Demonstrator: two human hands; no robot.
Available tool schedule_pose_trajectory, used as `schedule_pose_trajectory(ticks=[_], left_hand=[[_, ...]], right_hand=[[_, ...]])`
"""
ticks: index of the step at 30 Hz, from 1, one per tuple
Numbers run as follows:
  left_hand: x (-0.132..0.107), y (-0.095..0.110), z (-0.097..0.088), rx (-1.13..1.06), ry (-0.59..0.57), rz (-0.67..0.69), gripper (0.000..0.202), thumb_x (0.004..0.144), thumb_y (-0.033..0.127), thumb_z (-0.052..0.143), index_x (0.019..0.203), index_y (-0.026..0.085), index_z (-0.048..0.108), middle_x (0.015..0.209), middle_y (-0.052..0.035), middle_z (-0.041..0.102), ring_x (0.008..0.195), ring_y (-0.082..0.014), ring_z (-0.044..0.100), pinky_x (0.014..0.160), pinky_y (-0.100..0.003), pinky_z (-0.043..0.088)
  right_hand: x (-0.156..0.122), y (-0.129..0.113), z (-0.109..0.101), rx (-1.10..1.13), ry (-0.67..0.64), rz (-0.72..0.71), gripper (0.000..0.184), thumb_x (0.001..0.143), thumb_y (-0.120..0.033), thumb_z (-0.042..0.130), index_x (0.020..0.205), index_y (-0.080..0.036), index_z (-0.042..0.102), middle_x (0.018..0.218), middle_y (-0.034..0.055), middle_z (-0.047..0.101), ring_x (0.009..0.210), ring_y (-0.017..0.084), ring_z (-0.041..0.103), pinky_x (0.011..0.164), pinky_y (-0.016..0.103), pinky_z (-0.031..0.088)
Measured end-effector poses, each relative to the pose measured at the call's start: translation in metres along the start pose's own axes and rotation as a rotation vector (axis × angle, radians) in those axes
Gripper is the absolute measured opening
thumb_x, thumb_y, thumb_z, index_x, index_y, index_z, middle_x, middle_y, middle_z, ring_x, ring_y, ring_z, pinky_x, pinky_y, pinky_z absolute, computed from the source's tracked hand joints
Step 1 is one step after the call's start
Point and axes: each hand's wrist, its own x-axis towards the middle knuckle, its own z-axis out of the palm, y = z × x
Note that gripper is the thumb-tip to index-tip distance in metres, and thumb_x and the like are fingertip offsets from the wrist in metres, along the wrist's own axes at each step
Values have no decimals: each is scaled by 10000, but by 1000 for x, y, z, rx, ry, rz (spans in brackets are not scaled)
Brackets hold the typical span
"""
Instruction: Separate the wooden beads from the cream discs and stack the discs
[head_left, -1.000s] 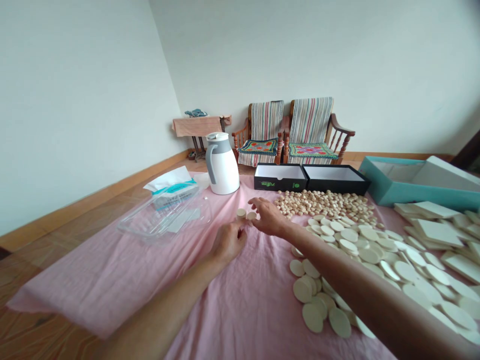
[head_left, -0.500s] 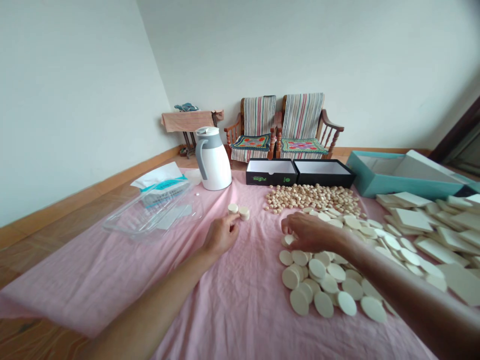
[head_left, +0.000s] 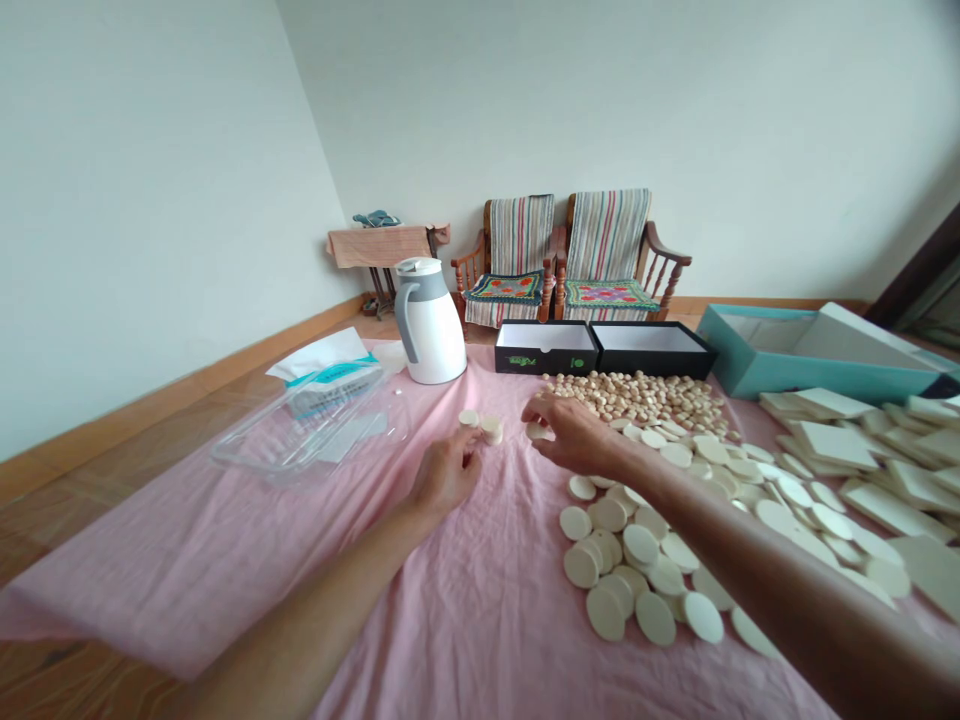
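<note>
My right hand [head_left: 574, 436] hovers over the pink cloth [head_left: 465, 590] with a pale round disc [head_left: 537, 431] pinched in its fingertips, just right of two small disc stacks [head_left: 482, 425]. My left hand [head_left: 446, 473] rests on the cloth just below those stacks, fingers curled, fingertips close to them. A spread of larger cream discs [head_left: 637, 560] lies to the right under my right forearm.
A white jug [head_left: 429, 322], clear plastic bags [head_left: 311, 425] and a tissue pack sit at the left. Two black boxes [head_left: 600, 347], a heap of small wooden beads [head_left: 637, 395], a teal box [head_left: 810, 350] and square cream tiles [head_left: 862, 440] lie behind and right. Two chairs stand at the wall.
My right hand left the stacks, reached into the cream disc pile, and has come back toward the stacks holding a disc. My left hand stayed put.
</note>
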Motion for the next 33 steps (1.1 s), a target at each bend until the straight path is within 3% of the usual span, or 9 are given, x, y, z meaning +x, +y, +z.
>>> schedule_pose_trajectory(ticks=[5,15,21,26,28,30,33], left_hand=[[-1,3,-2,37,0,-17,299,797,152,468,1048,173,628,596,26,545,496,-95,457,511,-207,286],[-1,2,-3,42,3,21,201,815,169,456,875,170,648,584,18,531,501,-98,453,512,-217,274],[-1,3,-4,43,-3,25,234,802,148,454,933,178,646,597,19,550,512,-103,467,521,-213,287],[-1,2,-3,41,0,41,271,784,119,450,967,185,638,612,22,563,515,-99,469,525,-205,294],[-1,1,-2,26,-3,42,277,778,114,451,983,182,626,608,27,563,508,-97,475,525,-200,301],[-1,-1,-1,9,8,44,262,779,110,446,970,174,615,605,28,567,509,-96,488,528,-197,312],[-1,-1,1,9,44,47,196,787,124,449,891,168,609,593,26,574,516,-99,508,530,-197,323]], right_hand=[[32,-9,22,91,43,-42,235,695,-72,517,902,-152,595,888,70,587,797,150,537,726,255,385],[57,-17,39,207,12,-90,503,652,-18,529,1136,-118,439,972,84,598,852,148,555,764,268,425],[56,-17,36,220,10,-128,537,624,14,496,1147,-94,434,1043,121,601,928,165,562,806,288,432],[37,-5,10,129,65,-113,446,591,33,459,1001,-119,546,991,89,620,906,159,568,797,266,428],[21,0,-5,60,-33,-59,352,609,4,479,914,-133,589,902,70,636,824,158,576,748,261,430],[2,3,-19,5,-220,-32,291,617,-27,514,863,-146,613,853,59,647,790,163,579,721,260,426],[-25,5,-31,-79,-396,-36,322,613,-46,540,899,-167,624,939,68,645,897,199,569,791,292,404]])
